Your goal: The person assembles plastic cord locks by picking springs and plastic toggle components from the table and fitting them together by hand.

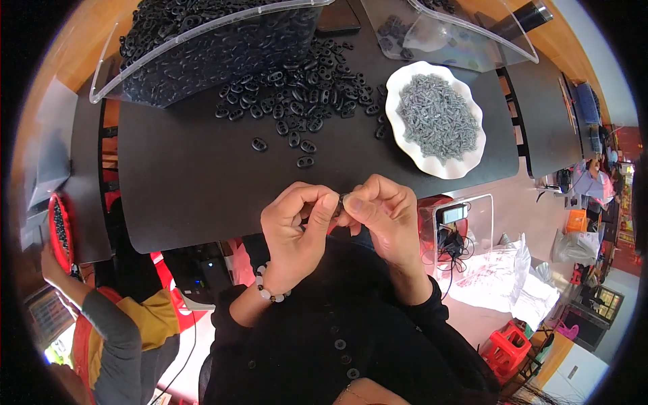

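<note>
My left hand point(297, 223) and my right hand point(386, 217) meet just off the near edge of the dark table, fingertips pinched together. Between them is a small black piece point(342, 200), mostly covered by the fingers. Its size and colour resemble the loose black oval two-hole plastic pieces point(297, 106) spread on the table beyond. A few of these ovals, such as a single black oval point(306, 162), lie closest to my hands. To the right, a white scalloped bowl point(435, 169) holds many small grey, translucent stick-like pieces point(439, 115).
A clear plastic bin point(202, 40) heaped with black ovals stands at the back left. Another clear bin point(466, 57) is at the back right. Below the table's right side sits a clear box point(489, 223) with cables. A co-worker point(128, 324) reaches toward a red basket point(59, 229) at left.
</note>
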Tool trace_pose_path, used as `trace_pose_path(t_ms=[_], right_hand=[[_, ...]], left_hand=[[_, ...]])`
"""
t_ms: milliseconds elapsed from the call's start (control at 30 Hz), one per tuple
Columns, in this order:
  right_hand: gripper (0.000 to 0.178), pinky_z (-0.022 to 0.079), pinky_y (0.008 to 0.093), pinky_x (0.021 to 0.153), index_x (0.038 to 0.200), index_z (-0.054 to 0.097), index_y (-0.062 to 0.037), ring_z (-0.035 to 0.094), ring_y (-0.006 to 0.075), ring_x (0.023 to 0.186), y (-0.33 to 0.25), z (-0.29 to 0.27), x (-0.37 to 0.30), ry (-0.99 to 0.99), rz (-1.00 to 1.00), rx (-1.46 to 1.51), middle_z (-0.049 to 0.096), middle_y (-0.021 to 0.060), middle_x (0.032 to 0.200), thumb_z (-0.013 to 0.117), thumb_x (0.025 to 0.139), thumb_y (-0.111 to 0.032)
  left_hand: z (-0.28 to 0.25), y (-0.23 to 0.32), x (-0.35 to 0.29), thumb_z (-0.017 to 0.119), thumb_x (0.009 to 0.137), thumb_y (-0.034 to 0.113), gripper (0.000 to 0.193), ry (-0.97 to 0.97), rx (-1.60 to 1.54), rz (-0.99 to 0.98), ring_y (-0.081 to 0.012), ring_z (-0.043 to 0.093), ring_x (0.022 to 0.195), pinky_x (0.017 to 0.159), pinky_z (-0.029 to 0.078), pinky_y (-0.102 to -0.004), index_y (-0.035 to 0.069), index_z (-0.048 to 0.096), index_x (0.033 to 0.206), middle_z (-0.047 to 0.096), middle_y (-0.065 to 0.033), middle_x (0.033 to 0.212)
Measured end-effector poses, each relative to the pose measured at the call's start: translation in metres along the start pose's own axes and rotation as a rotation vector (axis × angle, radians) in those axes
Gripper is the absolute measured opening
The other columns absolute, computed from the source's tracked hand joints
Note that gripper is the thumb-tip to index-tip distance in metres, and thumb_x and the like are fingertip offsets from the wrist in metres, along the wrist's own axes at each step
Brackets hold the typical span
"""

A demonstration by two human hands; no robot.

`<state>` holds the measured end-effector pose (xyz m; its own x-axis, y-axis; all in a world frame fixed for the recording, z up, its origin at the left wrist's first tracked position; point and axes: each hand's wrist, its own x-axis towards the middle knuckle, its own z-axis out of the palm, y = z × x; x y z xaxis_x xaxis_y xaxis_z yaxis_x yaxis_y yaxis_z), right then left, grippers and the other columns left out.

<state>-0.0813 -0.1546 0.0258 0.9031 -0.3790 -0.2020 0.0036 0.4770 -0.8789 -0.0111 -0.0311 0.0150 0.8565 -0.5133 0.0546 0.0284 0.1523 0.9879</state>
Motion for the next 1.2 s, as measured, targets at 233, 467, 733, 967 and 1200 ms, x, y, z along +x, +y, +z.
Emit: trace_pose_path(t_ms=[233,467,733,967,1200], right_hand=[[0.013,0.044,0.0214,0.049,0.077,0.058,-0.0011,0.059,0.0108,0.059,0.006,-0.001,0.002,0.053,0.006,0.061,0.064,0.0099,0.070,0.063,0.086,-0.009],[0.012,0.044,0.0215,0.049,0.077,0.058,-0.0017,0.059,0.0116,0.058,0.003,-0.001,0.004,0.100,0.002,0.067,0.064,0.0112,0.070,0.063,0.085,-0.008],[0.013,0.042,0.0215,0.048,0.076,0.057,-0.0020,0.056,0.0116,0.055,0.000,-0.014,0.001,0.190,-0.078,-0.028,0.062,0.0108,0.067,0.064,0.085,-0.009],[0.013,0.042,0.0212,0.048,0.078,0.056,-0.0013,0.056,0.0115,0.056,0.002,-0.016,0.004,0.173,-0.098,-0.008,0.061,0.0104,0.068,0.063,0.085,-0.009],[0.009,0.045,0.0203,0.055,0.083,0.057,0.0001,0.057,0.0087,0.060,0.002,-0.019,0.001,0.129,-0.084,0.015,0.065,0.0096,0.074,0.062,0.087,-0.007]], left_hand=[[0.001,0.009,0.000,0.059,0.090,0.008,0.013,0.016,-0.103,-0.144,-0.0056,0.056,0.066,0.057,0.046,-0.0181,-0.005,0.062,0.094,0.059,-0.0045,0.081],[-0.028,0.006,0.004,0.056,0.090,0.001,0.013,0.107,0.229,0.004,-0.0032,0.050,0.062,0.054,0.039,-0.0161,-0.002,0.062,0.101,0.057,-0.0021,0.089],[-0.037,0.013,0.021,0.068,0.077,0.000,0.022,0.164,0.736,0.120,-0.0063,0.050,0.058,0.051,0.039,-0.0193,0.005,0.066,0.098,0.058,-0.0054,0.091],[-0.023,-0.002,0.034,0.076,0.072,0.013,0.028,0.108,0.913,0.234,-0.0157,0.055,0.063,0.053,0.044,-0.0263,0.007,0.066,0.097,0.058,-0.0053,0.092],[-0.022,0.000,0.037,0.073,0.074,0.013,0.015,0.085,1.010,0.314,-0.0200,0.058,0.064,0.054,0.046,-0.0291,0.009,0.067,0.087,0.059,-0.0047,0.080]])
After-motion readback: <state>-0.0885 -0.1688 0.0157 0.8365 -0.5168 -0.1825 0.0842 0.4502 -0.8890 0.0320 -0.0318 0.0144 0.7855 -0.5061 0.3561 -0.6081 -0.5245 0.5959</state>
